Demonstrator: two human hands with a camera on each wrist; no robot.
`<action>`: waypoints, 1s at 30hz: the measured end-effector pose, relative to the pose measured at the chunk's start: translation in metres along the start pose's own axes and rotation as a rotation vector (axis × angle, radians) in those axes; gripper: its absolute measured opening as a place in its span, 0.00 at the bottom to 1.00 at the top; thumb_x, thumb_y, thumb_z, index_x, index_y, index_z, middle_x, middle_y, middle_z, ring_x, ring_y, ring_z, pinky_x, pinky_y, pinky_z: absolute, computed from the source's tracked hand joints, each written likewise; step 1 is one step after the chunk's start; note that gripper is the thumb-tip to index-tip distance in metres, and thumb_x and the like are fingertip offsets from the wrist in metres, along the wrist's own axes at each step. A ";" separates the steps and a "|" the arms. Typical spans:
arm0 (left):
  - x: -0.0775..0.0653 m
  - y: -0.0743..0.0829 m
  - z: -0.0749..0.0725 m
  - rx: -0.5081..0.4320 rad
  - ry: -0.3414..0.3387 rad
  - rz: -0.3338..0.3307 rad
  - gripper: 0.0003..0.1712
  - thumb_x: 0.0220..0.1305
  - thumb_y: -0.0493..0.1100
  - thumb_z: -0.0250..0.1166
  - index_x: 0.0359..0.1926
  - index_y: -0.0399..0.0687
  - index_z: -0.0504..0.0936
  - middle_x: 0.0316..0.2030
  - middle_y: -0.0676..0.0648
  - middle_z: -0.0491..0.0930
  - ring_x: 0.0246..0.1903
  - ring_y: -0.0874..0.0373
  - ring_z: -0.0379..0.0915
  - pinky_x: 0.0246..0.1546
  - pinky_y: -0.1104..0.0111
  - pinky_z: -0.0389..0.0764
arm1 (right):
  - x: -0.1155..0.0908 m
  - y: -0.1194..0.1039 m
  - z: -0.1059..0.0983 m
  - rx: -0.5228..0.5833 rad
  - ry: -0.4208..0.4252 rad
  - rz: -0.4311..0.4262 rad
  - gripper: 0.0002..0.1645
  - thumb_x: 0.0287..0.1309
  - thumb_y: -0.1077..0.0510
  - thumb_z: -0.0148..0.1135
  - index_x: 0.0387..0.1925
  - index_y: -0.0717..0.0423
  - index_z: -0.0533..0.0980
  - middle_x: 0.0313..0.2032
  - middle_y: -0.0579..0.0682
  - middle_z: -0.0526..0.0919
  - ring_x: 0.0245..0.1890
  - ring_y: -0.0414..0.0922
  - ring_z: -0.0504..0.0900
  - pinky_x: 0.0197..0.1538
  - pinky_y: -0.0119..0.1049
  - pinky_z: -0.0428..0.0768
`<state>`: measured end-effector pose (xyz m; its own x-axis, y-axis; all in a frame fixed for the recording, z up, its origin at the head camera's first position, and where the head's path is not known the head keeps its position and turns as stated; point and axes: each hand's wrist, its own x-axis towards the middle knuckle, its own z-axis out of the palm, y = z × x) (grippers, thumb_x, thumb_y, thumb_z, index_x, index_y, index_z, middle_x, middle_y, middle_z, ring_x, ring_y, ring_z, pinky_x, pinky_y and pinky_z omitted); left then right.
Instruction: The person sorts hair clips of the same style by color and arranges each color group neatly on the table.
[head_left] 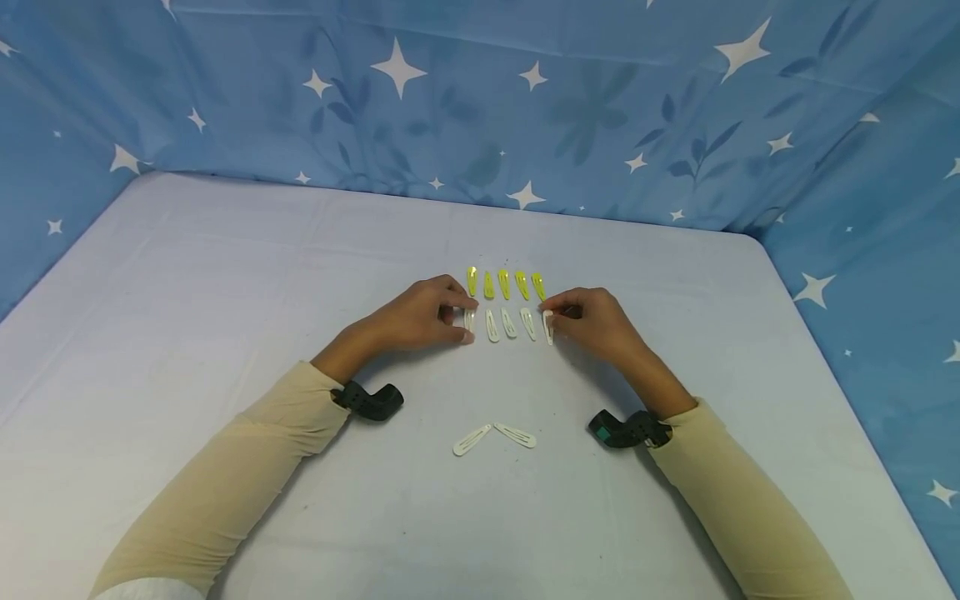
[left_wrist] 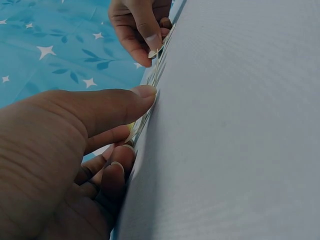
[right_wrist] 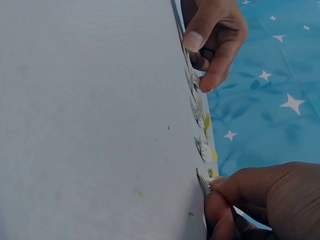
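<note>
In the head view, my left hand (head_left: 418, 315) pinches the leftmost white hair clip (head_left: 469, 321) lengthwise, with the thumb at its near end and a finger at its far end. At the other end of that row, my right hand (head_left: 596, 323) holds the rightmost white hair clip (head_left: 549, 332) between thumb and fingers. Between the hands lie more white snap hair clips (head_left: 508, 323), side by side on the table. Just beyond them runs a row of several yellow hair clips (head_left: 503, 284). Both wrist views show the clips nearly edge-on, partly covered by fingers.
Two loose white hair clips, one on the left (head_left: 472, 440) and one on the right (head_left: 515, 435), lie nearer my body, their narrow ends almost meeting. A white cloth covers the table (head_left: 225, 275). Behind it hangs a blue curtain (head_left: 465, 108) with white stars.
</note>
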<state>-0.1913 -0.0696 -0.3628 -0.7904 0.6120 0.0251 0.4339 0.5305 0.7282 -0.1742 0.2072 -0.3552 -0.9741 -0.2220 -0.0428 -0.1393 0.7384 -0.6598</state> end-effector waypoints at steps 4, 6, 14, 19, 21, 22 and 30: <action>0.000 -0.001 0.000 -0.002 0.000 -0.001 0.27 0.56 0.41 0.73 0.57 0.39 0.81 0.47 0.45 0.73 0.38 0.56 0.70 0.40 0.64 0.71 | 0.000 0.000 0.001 -0.007 0.002 0.012 0.12 0.60 0.66 0.62 0.45 0.61 0.83 0.39 0.55 0.82 0.36 0.49 0.75 0.37 0.39 0.73; 0.000 -0.001 0.001 -0.004 0.000 0.002 0.27 0.57 0.41 0.73 0.57 0.39 0.80 0.47 0.45 0.73 0.38 0.56 0.71 0.40 0.64 0.71 | 0.000 0.000 0.001 -0.009 0.005 0.015 0.13 0.60 0.66 0.62 0.46 0.61 0.83 0.38 0.55 0.81 0.35 0.49 0.75 0.37 0.38 0.73; 0.000 -0.001 0.002 -0.008 -0.005 0.004 0.27 0.57 0.41 0.73 0.57 0.39 0.80 0.48 0.45 0.73 0.38 0.56 0.71 0.41 0.64 0.72 | -0.004 0.000 0.000 0.030 0.030 0.010 0.19 0.62 0.63 0.60 0.54 0.63 0.78 0.38 0.56 0.80 0.32 0.48 0.78 0.32 0.38 0.74; 0.000 -0.001 0.002 0.000 -0.002 0.000 0.27 0.56 0.41 0.73 0.58 0.39 0.80 0.47 0.45 0.73 0.38 0.56 0.71 0.41 0.64 0.72 | -0.006 -0.002 -0.001 0.071 0.026 0.022 0.19 0.66 0.60 0.59 0.56 0.61 0.76 0.40 0.55 0.79 0.31 0.48 0.80 0.30 0.38 0.76; -0.001 -0.002 0.002 0.003 0.001 0.000 0.27 0.56 0.41 0.73 0.58 0.39 0.80 0.47 0.45 0.73 0.38 0.56 0.71 0.41 0.64 0.72 | -0.008 -0.003 -0.002 0.078 0.032 0.021 0.18 0.66 0.60 0.58 0.56 0.60 0.76 0.40 0.55 0.79 0.30 0.48 0.80 0.30 0.38 0.75; -0.001 -0.002 0.002 0.004 0.002 -0.002 0.27 0.56 0.41 0.73 0.58 0.39 0.80 0.48 0.45 0.73 0.38 0.56 0.71 0.41 0.64 0.72 | -0.009 -0.003 -0.003 0.078 0.037 0.018 0.18 0.66 0.60 0.57 0.56 0.60 0.77 0.40 0.55 0.79 0.30 0.48 0.80 0.30 0.38 0.75; -0.001 -0.001 0.001 0.011 0.001 -0.007 0.27 0.57 0.42 0.72 0.58 0.40 0.80 0.47 0.45 0.73 0.38 0.56 0.70 0.40 0.64 0.72 | -0.017 -0.012 -0.011 0.136 0.053 -0.040 0.14 0.66 0.63 0.58 0.50 0.61 0.81 0.37 0.55 0.83 0.33 0.48 0.79 0.32 0.35 0.74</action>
<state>-0.1908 -0.0702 -0.3645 -0.7939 0.6077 0.0211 0.4332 0.5408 0.7210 -0.1582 0.2094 -0.3386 -0.9767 -0.2132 0.0231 -0.1566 0.6353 -0.7562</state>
